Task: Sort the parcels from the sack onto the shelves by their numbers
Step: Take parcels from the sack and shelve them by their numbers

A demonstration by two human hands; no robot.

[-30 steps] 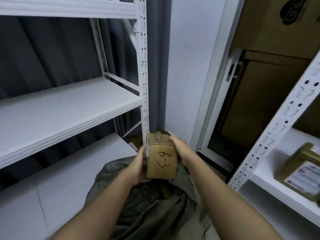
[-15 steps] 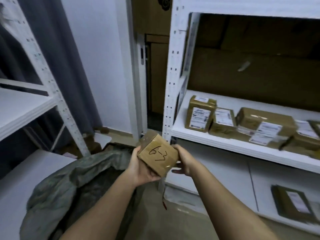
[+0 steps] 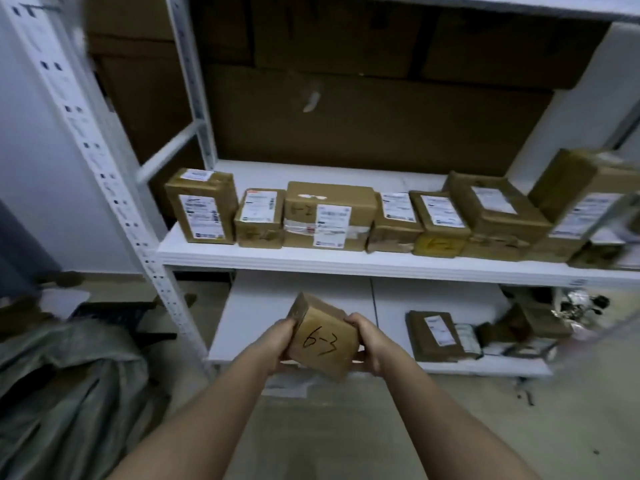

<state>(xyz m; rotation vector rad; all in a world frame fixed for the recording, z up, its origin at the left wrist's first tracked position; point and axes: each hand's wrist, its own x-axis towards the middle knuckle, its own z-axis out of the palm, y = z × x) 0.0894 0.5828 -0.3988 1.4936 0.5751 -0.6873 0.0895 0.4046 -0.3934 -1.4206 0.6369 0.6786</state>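
Note:
A small brown parcel (image 3: 323, 337) marked "6-3" is held between both hands, in front of the lower shelf (image 3: 298, 299). My left hand (image 3: 275, 342) grips its left side and my right hand (image 3: 372, 341) grips its right side. The middle shelf (image 3: 346, 262) above carries a row of several brown parcels (image 3: 329, 216), some marked "6-2". On the right part of the lower shelf lie a flat brown parcel (image 3: 434, 336) and other packets. The grey-green sack (image 3: 69, 393) slumps on the floor at the left.
A white perforated upright (image 3: 114, 188) of the rack stands just left of the parcel. Large brown cartons (image 3: 363, 116) fill the space behind the middle shelf. Bare tiled floor (image 3: 346, 438) lies under my arms.
My view has swung right, from the sack and the left rack to the parcel-filled rack. The "6-3" parcel stays in both hands and now sits before the lower shelf.

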